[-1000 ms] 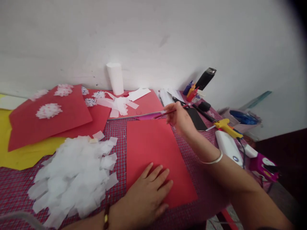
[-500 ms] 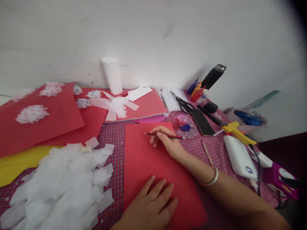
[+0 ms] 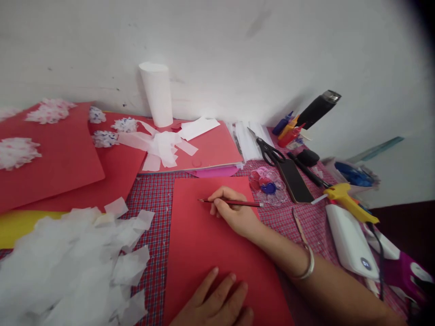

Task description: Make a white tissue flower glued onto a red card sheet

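Observation:
A sheet of red paper (image 3: 197, 244) lies before me on the checked tablecloth. My right hand (image 3: 234, 210) pinches a dark pencil (image 3: 244, 203) over the sheet's upper part, its tip pointing left. Whether the tip touches the paper I cannot tell, and no line shows there. Near the bottom edge of the view, my left hand (image 3: 217, 301) rests flat on the same sheet with its fingers apart. A large heap of white tissue squares (image 3: 74, 267) lies left of the sheet.
Red sheets (image 3: 68, 158) with tissue puffs lie at the left. Behind stands a white paper roll (image 3: 158, 97). To the right are scissors (image 3: 268, 151), a paint palette (image 3: 267, 186), a phone (image 3: 295, 181), a yellow glue gun (image 3: 350, 199) and a white power bank (image 3: 351, 240).
The pencil has turned to lie more level, and my right hand sits slightly lower in the view. The camera view has shifted a little; my left hand stays spread on the paper.

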Demonstrator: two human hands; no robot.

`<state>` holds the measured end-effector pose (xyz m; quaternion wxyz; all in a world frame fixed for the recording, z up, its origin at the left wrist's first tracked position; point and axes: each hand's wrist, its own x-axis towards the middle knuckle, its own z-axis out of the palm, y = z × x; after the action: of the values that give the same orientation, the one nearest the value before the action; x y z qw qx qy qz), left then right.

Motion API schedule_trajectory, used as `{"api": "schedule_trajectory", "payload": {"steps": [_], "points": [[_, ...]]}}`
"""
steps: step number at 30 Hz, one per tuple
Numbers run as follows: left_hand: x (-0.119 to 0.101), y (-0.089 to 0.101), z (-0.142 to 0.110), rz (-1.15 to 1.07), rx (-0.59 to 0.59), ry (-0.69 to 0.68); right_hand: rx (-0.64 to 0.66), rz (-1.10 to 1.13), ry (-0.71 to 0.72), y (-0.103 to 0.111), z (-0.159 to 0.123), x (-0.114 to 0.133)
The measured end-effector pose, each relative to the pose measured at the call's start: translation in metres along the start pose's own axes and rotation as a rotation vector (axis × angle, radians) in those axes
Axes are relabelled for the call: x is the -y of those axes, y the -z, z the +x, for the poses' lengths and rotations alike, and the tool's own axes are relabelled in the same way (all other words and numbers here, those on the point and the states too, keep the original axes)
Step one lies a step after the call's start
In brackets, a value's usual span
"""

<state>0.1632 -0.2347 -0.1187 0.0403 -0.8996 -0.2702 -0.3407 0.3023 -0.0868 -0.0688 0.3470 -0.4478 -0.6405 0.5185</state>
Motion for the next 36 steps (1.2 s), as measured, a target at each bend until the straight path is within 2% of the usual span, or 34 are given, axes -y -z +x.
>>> {"api": "schedule_trajectory", "payload": {"steps": [10,17,22,36], "points": [[0.001,0.004,-0.002,-0.009,0.055,-0.009,0.006,-0.023,0.042,0.0,0.001,0.0],[0.001,0.008,-0.002,-0.018,0.144,-0.038,-0.023,-0.019,0.058,0.001,-0.001,-0.001],[0.001,0.01,0.001,-0.036,0.113,-0.01,-0.009,-0.026,0.068,0.001,-0.002,-0.001],[-0.002,0.012,-0.001,-0.055,0.165,-0.003,-0.029,-0.071,0.031,0.003,-0.004,0.001]]}}
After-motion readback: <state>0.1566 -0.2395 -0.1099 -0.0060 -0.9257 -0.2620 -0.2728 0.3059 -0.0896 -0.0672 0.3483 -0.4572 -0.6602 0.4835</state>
